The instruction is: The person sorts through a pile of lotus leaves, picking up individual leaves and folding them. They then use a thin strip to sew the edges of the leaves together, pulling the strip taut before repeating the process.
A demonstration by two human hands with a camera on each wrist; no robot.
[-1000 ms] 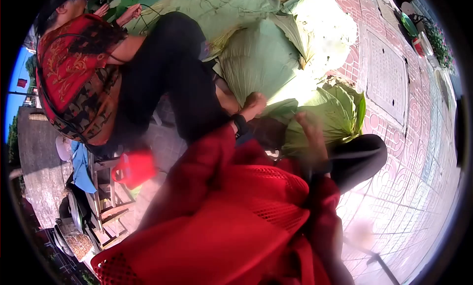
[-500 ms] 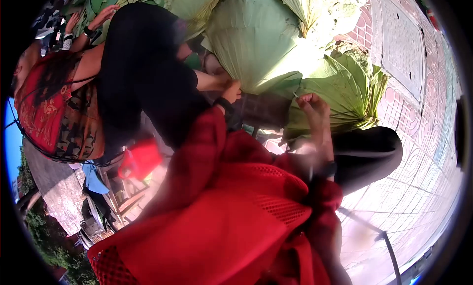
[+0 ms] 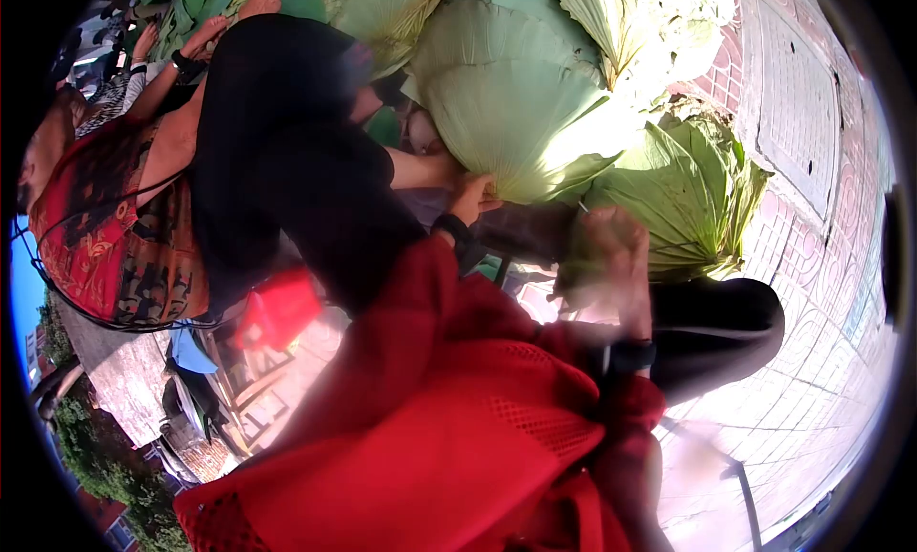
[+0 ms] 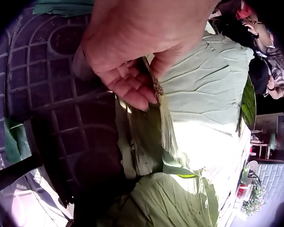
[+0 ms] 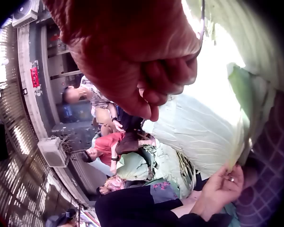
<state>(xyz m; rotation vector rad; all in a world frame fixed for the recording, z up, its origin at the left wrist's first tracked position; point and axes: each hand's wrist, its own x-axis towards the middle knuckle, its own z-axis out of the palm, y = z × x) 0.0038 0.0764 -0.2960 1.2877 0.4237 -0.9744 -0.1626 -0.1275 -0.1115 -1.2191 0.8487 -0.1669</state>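
"What do your hands hold?"
"My left hand (image 3: pixel 470 201) pinches the edge of the leaves (image 3: pixel 511 103), which spread ahead of it. My right hand (image 3: pixel 616 235), fingers curled, grips a thin piece (image 5: pixel 202 21), too fine to identify."
"Beside that?"
"Greener leaves (image 3: pixel 683 199), just beyond my right hand."

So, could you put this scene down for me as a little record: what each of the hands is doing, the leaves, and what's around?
Left hand: pinches the edge of the large pale leaves
Right hand: fingers curled, holding a thin strand, too fine to identify
Other leaves: a greener folded bundle, right of the pale ones in the head view
Company: a person in a red patterned top, at the head view's left
Ground: patterned paving
Light: strong sun on part of the pale leaves
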